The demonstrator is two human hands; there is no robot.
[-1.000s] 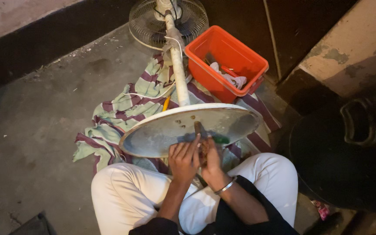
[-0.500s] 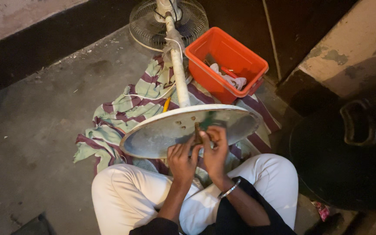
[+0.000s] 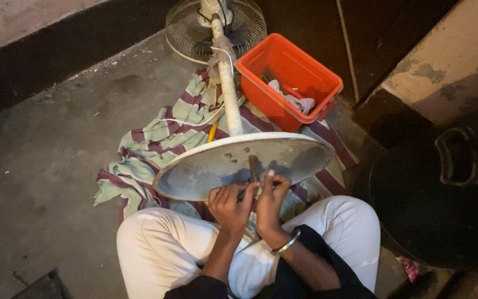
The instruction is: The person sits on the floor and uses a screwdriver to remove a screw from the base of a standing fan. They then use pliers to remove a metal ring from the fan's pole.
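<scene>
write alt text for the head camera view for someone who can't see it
Seen from above, a seated person's left hand and right hand grip a brown-handled tool against the round underside of a pedestal fan base. The fan lies on a striped cloth on a concrete floor, beside an orange tub.

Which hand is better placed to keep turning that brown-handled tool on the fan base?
Right, probably. The right hand has its fingers up on the brown-handled tool at the underside of the fan base. The left hand sits lower, beside it.
</scene>
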